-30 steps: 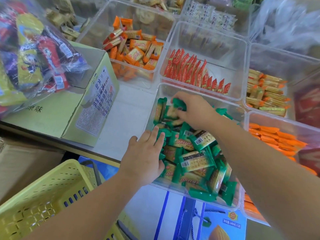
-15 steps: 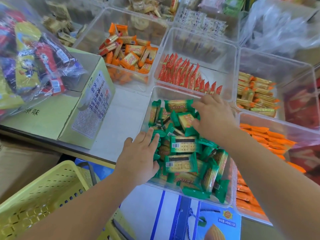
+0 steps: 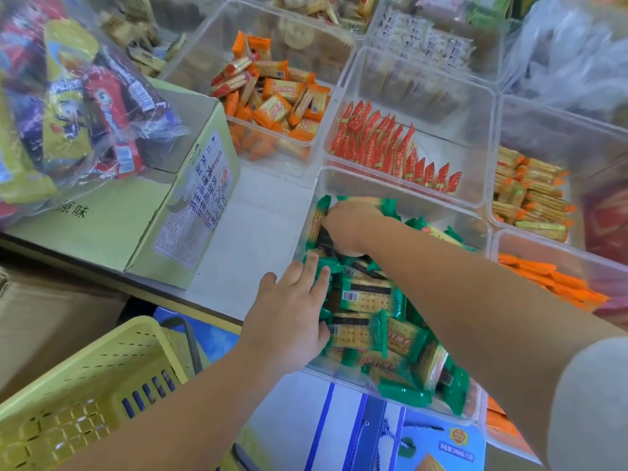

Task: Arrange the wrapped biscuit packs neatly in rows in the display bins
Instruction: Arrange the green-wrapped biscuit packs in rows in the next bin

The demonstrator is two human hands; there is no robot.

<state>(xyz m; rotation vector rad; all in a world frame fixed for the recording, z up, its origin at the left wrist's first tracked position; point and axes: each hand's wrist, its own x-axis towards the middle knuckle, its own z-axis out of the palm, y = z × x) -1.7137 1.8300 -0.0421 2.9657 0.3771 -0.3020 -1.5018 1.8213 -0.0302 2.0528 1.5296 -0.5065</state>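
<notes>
A clear plastic bin (image 3: 401, 185) near the shelf's front edge holds a loose heap of green-wrapped biscuit packs (image 3: 368, 300). My right hand (image 3: 350, 229) reaches across to the bin's far left corner, its fingers curled around green packs standing there on edge. My left hand (image 3: 292, 314) lies flat with fingers spread against the bin's left side, its fingertips on the packs. My right forearm hides the middle of the heap.
Neighbouring clear bins hold orange packs (image 3: 282, 100), a row of red packs (image 3: 387, 144), yellow-orange packs (image 3: 530, 195) and orange sticks (image 3: 550, 280). A yellow-green carton (image 3: 142, 212) carries a bag of snacks (image 3: 68, 96) on the left. A yellow basket (image 3: 85, 396) sits below.
My right hand has moved from the bin's right side to its far left corner and closed on packs there. My left hand has barely moved.
</notes>
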